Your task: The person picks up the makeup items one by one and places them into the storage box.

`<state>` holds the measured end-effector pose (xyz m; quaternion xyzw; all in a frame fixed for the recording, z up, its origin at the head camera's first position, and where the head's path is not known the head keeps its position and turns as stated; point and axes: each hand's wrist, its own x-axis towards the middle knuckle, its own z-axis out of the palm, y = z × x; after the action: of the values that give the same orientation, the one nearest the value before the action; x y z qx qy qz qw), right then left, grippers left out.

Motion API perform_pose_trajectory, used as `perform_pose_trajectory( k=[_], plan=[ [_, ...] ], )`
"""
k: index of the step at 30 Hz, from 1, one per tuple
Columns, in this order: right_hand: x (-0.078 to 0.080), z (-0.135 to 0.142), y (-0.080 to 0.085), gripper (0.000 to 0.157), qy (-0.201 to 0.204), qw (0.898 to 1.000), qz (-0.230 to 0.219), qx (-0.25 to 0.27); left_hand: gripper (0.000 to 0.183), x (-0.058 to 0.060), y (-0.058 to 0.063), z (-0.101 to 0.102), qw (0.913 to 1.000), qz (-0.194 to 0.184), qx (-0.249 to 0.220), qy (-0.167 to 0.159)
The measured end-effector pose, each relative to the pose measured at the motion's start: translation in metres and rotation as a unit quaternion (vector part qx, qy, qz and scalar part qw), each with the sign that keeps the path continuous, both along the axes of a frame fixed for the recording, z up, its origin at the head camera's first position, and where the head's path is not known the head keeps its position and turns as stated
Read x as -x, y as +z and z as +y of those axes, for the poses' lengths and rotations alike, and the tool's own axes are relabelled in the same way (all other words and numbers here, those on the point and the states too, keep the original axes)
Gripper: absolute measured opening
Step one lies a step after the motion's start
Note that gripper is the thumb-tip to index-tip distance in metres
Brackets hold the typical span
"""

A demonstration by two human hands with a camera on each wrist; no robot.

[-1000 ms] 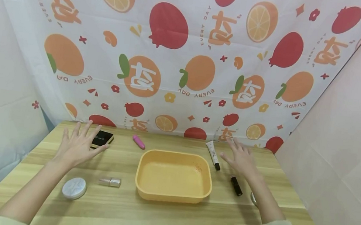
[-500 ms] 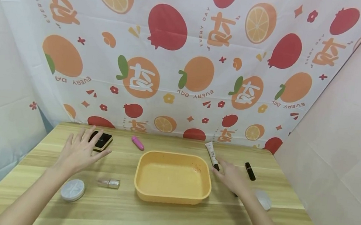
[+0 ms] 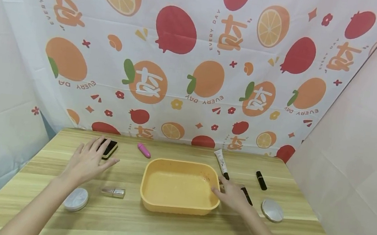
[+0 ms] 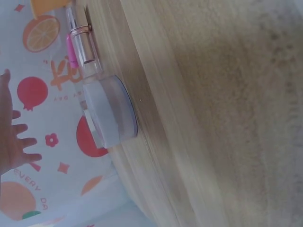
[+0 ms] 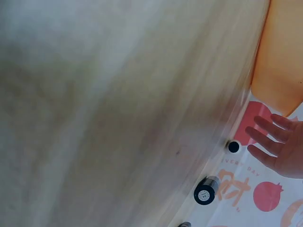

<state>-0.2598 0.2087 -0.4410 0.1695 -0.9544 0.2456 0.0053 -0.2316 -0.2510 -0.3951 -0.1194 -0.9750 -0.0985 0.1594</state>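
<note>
The right hand [image 3: 232, 196], fingers extended, nears a yellow basin [image 3: 177, 188] — contact unclear. The left hand [image 3: 86, 163] spreads beside a black case [image 3: 111, 148]. The basin sits upright, corners rounded.

The basin [image 3: 180, 191] is yellow — the fruit-printed backdrop [image 3: 187, 67] white, orange and red.

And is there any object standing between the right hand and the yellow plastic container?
Nothing visible stands between the right hand and the yellow plastic container; in the head view they overlap. The white black-capped tube lies beyond the hand.
</note>
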Motion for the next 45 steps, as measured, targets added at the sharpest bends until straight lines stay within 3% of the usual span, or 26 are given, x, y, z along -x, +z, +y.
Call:
perform_pose_trajectory(
  k=[5, 14, 29, 39, 45],
  plan=[
    [-0.001, -0.001, -0.002, 0.046, -0.003, 1.000, 0.003, 0.013, 0.076, -0.001, -0.001, 0.002, 0.9998, 0.001, -0.001, -0.021],
    [0.001, -0.002, -0.004, 0.046, -0.012, 1.000, -0.003, 0.023, 0.063, -0.004, 0.000, 0.009, 0.9970, -0.024, -0.020, -0.071],
    [-0.002, -0.002, -0.004, 0.046, -0.015, 1.000, 0.000, 0.011, 0.040, -0.012, -0.006, 0.023, 0.9852, -0.076, -0.032, -0.150],
    [0.000, -0.001, -0.005, 0.046, -0.012, 1.000, 0.003, 0.013, 0.034, -0.018, -0.003, 0.027, 0.9772, -0.135, -0.030, -0.161],
    [0.002, -0.001, -0.006, 0.046, -0.008, 1.000, 0.006, 0.012, 0.040, -0.022, -0.007, 0.028, 0.9783, -0.133, -0.020, -0.157]
  ],
)
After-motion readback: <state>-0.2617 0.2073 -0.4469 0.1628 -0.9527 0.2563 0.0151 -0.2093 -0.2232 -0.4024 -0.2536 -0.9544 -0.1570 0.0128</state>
